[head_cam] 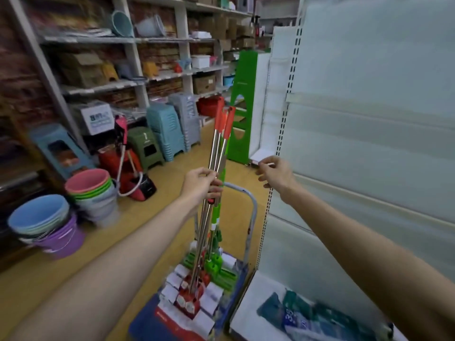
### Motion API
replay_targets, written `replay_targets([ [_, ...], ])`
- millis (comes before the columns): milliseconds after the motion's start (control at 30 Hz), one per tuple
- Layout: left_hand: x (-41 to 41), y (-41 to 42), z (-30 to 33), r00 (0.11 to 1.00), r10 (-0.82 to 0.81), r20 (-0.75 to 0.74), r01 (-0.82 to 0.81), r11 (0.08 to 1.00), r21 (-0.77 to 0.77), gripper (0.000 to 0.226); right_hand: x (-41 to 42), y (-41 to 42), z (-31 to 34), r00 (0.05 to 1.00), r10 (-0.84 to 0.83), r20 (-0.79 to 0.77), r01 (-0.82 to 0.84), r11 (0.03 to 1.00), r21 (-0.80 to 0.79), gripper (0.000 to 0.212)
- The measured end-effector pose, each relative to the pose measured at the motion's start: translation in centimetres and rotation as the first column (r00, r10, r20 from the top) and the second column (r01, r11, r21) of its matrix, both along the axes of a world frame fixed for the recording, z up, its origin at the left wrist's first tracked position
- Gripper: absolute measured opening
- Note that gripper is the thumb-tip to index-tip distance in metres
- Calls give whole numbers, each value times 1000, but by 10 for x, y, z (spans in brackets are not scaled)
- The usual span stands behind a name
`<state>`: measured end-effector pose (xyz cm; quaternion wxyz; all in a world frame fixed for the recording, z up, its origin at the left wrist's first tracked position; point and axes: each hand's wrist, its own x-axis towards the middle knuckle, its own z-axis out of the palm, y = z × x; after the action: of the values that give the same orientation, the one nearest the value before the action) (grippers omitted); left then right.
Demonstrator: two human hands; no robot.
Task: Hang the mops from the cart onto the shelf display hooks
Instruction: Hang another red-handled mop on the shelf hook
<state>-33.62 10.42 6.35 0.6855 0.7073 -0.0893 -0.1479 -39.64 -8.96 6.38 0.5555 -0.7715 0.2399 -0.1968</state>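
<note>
A: Forearms nearest; left hand (200, 184) grips the mop handles (216, 153) standing in the cart (248, 217).
B: Right hand (273, 172) loosely curled, empty. Stiff, light poles; grip mid-shaft.

- mops (216, 153): silver poles, orange-red grips, red and green heads
- cart (251, 210): blue
- buckets (39, 215): blue, purple, pink, green
- floor (157, 195): yellow
- shelf (369, 119): white

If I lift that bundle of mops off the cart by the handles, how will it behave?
The mops look stiff: thin metal handles. Probably bottom-heavy, with bulky heads low on the cart. Several held by the left hand alone may splay or slip; the right hand holds nothing.
</note>
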Motion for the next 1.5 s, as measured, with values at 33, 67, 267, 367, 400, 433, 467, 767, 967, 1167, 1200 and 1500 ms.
replay_targets([
  [33, 14, 1, -4, 1000, 4, -1, -4, 1000, 11, 12, 16, 0, -4, 1000, 11, 2, -11, 1000, 0, 10],
  [67, 27, 1, -7, 1000, 7, -7, -6, 1000, 23, 15, 32, -1, -8, 1000, 27, -1, -27, 1000, 2, 9],
  [267, 142, -38, -42, 999, 46, -13, -45, 995, 86, 13, 166, -26, -33, 996, 73, -51, -73, 997, 11, 9],
  [367, 202, -72, -58, 999, 28, -27, -24, 991, 131, 8, 231, -47, -43, 995, 58, -84, -57, 998, 7, 23],
  [400, 226, -88, -65, 999, 15, -41, -10, 991, 132, 8, 257, -56, -46, 994, 57, -96, -56, 998, 16, 30],
  [433, 247, -101, -71, 999, 2, -50, 5, 991, 137, 7, 279, -64, -49, 994, 57, -98, -54, 998, 33, 36],
  [467, 264, -113, -76, 999, -11, -53, 19, 989, 144, 10, 298, -71, -50, 994, 54, -97, -49, 997, 51, 42],
  [767, 354, -182, -94, 994, -102, -37, 107, 977, 186, 31, 402, -100, -66, 999, 43, -31, -39, 992, 118, 23],
  [967, 354, -181, -84, 996, -82, -24, 84, 983, 162, 55, 394, -90, -61, 998, 53, -25, -52, 998, 18, 31],
  [1167, 320, -137, -59, 996, -82, -20, 84, 974, 209, 64, 356, -46, -34, 994, 113, -12, -113, 991, -76, 44],
  [1200, 313, -128, -56, 997, -79, -13, 79, 971, 224, 63, 349, -37, -30, 993, 117, -7, -117, 989, -94, 45],
  [1500, 188, -15, -10, 977, -73, 201, 23, 970, 241, 75, 221, 71, 19, 980, 166, 108, -133, 956, -260, 32],
])
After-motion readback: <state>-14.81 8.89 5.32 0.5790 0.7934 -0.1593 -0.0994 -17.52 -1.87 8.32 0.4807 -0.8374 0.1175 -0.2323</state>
